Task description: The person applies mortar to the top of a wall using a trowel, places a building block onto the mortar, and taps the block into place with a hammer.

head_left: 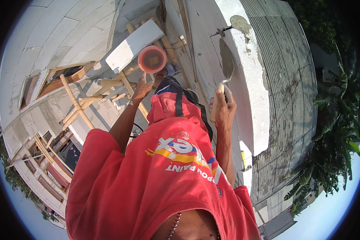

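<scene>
Basically, R hand point(224, 106) clamped on trowel point(227, 67), most of it jutting fwd past hand, nr white ledge point(250, 84).

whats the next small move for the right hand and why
Probably bring the trowel to the grey patch and smooth it: the right hand grips the trowel, its blade looks coated in grey, and the patch's edges on the white surface look ragged.
</scene>
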Demonstrator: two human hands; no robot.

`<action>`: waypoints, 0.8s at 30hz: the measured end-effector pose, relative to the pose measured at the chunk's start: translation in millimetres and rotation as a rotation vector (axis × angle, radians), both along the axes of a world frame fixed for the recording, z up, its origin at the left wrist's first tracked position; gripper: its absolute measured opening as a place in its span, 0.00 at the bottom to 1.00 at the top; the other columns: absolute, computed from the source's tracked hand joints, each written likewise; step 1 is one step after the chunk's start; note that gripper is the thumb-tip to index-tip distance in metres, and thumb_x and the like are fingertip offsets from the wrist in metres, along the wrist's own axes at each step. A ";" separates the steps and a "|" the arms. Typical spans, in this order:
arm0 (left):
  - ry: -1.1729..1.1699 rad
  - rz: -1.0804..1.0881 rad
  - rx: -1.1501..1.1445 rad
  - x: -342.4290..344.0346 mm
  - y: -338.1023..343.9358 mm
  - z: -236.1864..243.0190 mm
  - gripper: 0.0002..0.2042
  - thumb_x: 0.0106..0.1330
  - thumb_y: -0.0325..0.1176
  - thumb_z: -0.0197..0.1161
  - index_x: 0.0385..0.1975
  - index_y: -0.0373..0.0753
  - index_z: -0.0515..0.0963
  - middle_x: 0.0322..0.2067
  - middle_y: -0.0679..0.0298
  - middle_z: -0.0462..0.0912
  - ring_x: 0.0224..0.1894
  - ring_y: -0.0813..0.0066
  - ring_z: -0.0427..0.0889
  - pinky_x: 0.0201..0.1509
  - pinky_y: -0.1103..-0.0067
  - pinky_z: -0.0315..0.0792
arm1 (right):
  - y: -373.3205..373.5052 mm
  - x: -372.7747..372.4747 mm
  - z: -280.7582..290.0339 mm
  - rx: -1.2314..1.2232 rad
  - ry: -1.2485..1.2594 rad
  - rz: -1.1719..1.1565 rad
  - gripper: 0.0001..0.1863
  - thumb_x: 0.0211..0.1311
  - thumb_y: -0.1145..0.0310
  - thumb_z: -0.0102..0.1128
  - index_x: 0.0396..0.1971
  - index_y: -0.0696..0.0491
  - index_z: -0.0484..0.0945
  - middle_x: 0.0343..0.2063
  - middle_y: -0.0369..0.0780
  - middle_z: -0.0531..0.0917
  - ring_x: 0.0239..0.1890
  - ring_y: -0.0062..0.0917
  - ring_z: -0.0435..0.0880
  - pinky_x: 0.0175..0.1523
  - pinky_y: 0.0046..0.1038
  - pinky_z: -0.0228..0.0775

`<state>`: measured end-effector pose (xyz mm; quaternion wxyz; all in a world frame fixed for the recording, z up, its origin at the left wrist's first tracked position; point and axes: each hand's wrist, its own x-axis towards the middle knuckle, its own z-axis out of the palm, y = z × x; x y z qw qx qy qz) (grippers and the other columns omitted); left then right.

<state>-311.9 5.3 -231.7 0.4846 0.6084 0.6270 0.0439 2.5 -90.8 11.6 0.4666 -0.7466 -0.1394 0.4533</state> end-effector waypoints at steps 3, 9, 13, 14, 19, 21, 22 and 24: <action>-0.002 0.047 0.031 -22.5 -10.0 -6.5 0.40 0.67 0.41 0.62 0.74 0.25 0.53 0.68 0.31 0.63 0.72 0.39 0.63 0.76 0.62 0.59 | -2.4 2.6 3.5 -0.049 0.055 0.045 0.25 0.71 0.55 0.64 0.57 0.60 0.78 0.24 0.38 0.80 0.24 0.19 0.79 0.27 0.25 0.71; 0.035 -0.001 -0.001 -22.7 -14.7 -9.6 0.40 0.67 0.41 0.62 0.72 0.23 0.54 0.67 0.30 0.64 0.71 0.37 0.64 0.75 0.60 0.60 | 31.6 16.7 -9.8 -0.040 -0.171 0.204 0.25 0.70 0.55 0.66 0.56 0.61 0.78 0.27 0.38 0.81 0.25 0.19 0.80 0.28 0.24 0.73; 0.016 0.001 -0.014 -12.7 -11.1 -4.5 0.40 0.67 0.41 0.62 0.72 0.23 0.55 0.67 0.30 0.64 0.71 0.37 0.64 0.76 0.61 0.60 | 22.4 1.3 -1.1 0.052 -0.358 0.121 0.25 0.72 0.57 0.64 0.58 0.61 0.77 0.34 0.39 0.82 0.27 0.19 0.80 0.29 0.24 0.73; 0.016 0.003 -0.013 -10.3 -8.9 -3.8 0.40 0.67 0.41 0.62 0.72 0.23 0.55 0.67 0.30 0.64 0.71 0.37 0.64 0.76 0.61 0.60 | 9.1 2.6 -12.7 0.040 -0.446 0.169 0.26 0.72 0.58 0.62 0.59 0.62 0.75 0.37 0.44 0.82 0.33 0.28 0.82 0.37 0.30 0.74; 0.056 0.064 -0.015 -34.3 -18.7 -5.4 0.39 0.66 0.37 0.64 0.72 0.22 0.55 0.68 0.30 0.63 0.72 0.39 0.62 0.77 0.62 0.58 | -45.5 1.8 -93.9 -0.172 -0.438 0.371 0.31 0.71 0.55 0.59 0.65 0.61 0.70 0.50 0.56 0.80 0.54 0.53 0.80 0.59 0.43 0.70; 0.075 0.038 0.036 -45.1 -24.1 -1.5 0.39 0.65 0.35 0.65 0.72 0.22 0.55 0.68 0.32 0.64 0.73 0.40 0.62 0.76 0.63 0.59 | -62.8 7.1 -185.4 -0.157 -0.589 0.526 0.30 0.65 0.63 0.63 0.64 0.61 0.70 0.45 0.53 0.81 0.46 0.46 0.84 0.53 0.42 0.76; 0.015 0.084 0.085 -59.3 -36.5 -8.1 0.38 0.67 0.34 0.63 0.73 0.24 0.55 0.67 0.35 0.66 0.73 0.42 0.63 0.77 0.65 0.58 | -61.8 5.3 -222.5 -0.153 -0.569 0.529 0.30 0.65 0.63 0.63 0.64 0.61 0.70 0.45 0.53 0.81 0.46 0.46 0.84 0.53 0.42 0.76; 0.074 0.201 -0.101 -59.5 -44.4 42.2 0.36 0.69 0.34 0.60 0.74 0.28 0.54 0.70 0.38 0.62 0.72 0.44 0.66 0.74 0.66 0.63 | -51.8 2.6 -299.2 -0.256 -0.523 0.539 0.32 0.60 0.67 0.61 0.65 0.61 0.69 0.52 0.59 0.77 0.58 0.56 0.75 0.64 0.48 0.66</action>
